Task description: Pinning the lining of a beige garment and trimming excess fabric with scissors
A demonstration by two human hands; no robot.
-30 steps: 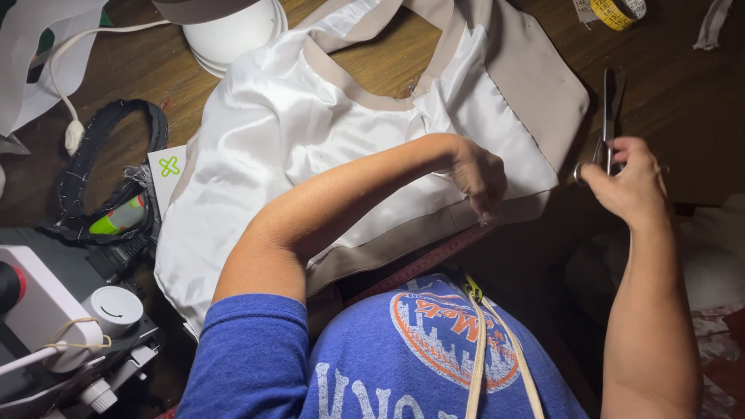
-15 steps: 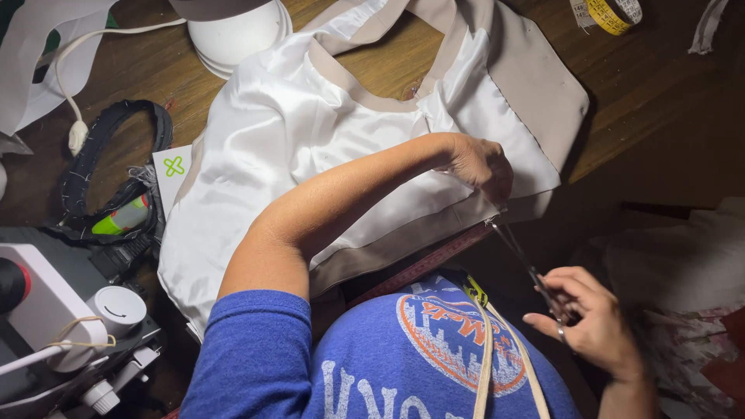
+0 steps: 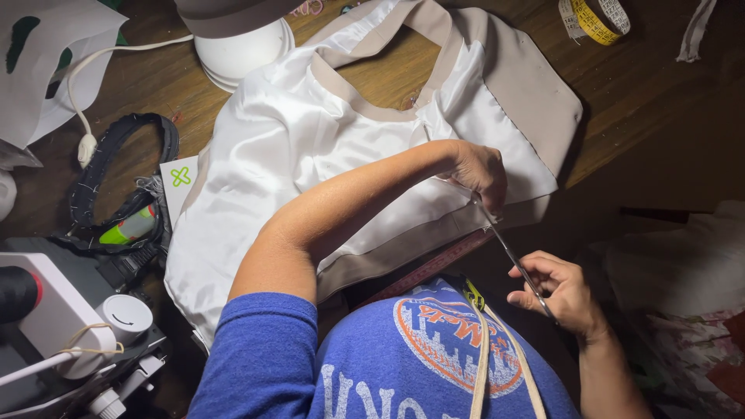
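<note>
Glossy white satin lining, wooden table

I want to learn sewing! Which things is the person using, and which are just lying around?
In use: white and beige garment, pinched by the left hand; scissors in the right hand.

Lying about: yellow tape measure, black strap, white lamp base.

Dark wood table. White satin garment with beige trim spread across its middle = landmark. Beyond its top-left: white lamp base. Left of it: white card with green mark, black strap loop, white paper further out. Lower-left: sewing machine. Upper-right: yellow tape measure.
</note>
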